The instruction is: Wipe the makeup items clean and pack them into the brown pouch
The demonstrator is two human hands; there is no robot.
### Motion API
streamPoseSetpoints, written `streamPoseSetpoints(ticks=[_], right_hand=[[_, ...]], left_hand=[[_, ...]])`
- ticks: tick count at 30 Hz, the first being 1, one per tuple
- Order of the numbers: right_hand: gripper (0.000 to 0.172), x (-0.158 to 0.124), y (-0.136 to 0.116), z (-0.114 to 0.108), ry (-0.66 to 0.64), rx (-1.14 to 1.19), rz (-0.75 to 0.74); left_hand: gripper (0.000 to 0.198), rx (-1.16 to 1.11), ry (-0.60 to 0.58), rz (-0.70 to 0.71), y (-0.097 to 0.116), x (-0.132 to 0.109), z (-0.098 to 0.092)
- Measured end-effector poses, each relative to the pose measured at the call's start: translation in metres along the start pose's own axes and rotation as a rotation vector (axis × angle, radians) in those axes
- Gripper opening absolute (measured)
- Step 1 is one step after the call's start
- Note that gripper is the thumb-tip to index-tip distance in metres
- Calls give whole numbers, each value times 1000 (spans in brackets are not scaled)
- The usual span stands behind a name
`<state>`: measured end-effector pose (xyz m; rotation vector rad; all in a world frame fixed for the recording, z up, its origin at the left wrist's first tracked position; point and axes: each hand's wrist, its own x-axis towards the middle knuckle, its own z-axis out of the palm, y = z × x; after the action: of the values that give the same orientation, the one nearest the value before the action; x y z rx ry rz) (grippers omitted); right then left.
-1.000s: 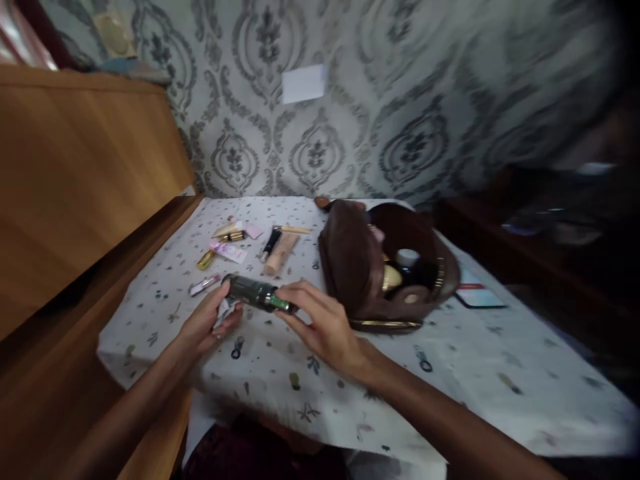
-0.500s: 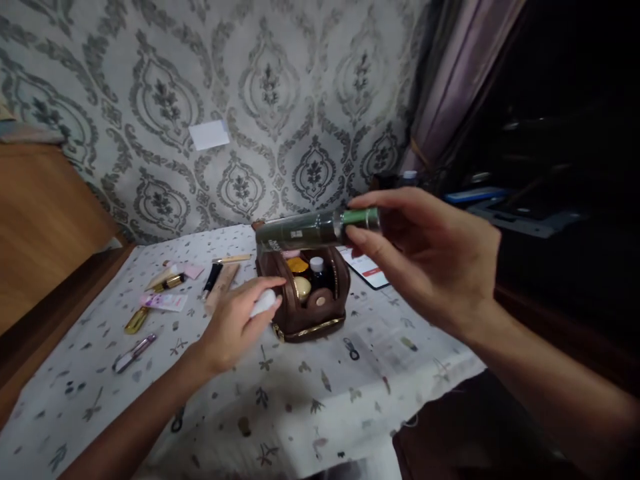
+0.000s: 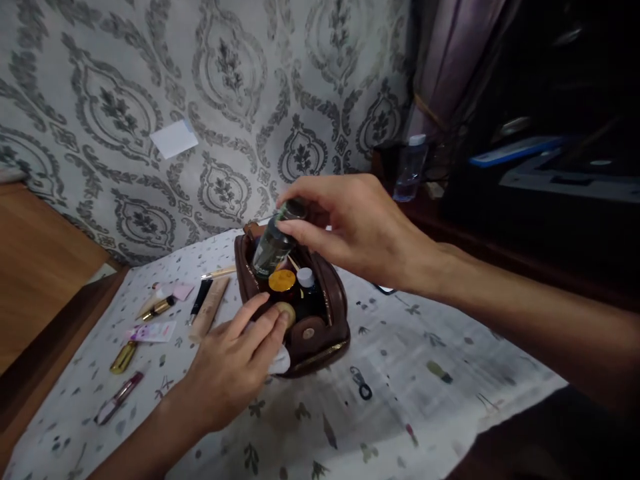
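Observation:
A dark green clear-walled bottle is in my right hand, which is closed around its dark cap. The bottle tilts down, its lower end within the far part of the brown zip bag. My left hand lies over the bag's near left rim, with fingertips at a round gold lid and the thumb hidden. Beside that hand, against the bag, a white rounded thing shows in part. An orange-topped jar and a white-capped dark bottle stand inside the bag.
Left of the bag lie a beige tube, a black tube, a white-and-purple tube, a gold item and a lip gloss tube. A water bottle stands at the back right. The patterned wall rises behind.
My right hand has brought the green bottle left and down, tipping it from nearly level into the bag's opening. The left hand's fingers have moved further over the rim. The view has shifted.

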<state>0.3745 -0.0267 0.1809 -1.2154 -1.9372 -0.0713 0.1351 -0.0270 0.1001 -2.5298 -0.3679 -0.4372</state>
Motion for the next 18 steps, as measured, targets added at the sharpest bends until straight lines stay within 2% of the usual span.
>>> streamPoseSetpoints(ticks=[7,14,18], right_hand=[[14,27,13,25,-163,74,-22],[12,31,15,47,-382,90,-95],[10,33,11,60,-481,22,-140]], left_hand=[[38,-15,47,-11,2,4,3],[36,-14,63,-36,3,2,6],[36,-24,53,-48,3,2,6]])
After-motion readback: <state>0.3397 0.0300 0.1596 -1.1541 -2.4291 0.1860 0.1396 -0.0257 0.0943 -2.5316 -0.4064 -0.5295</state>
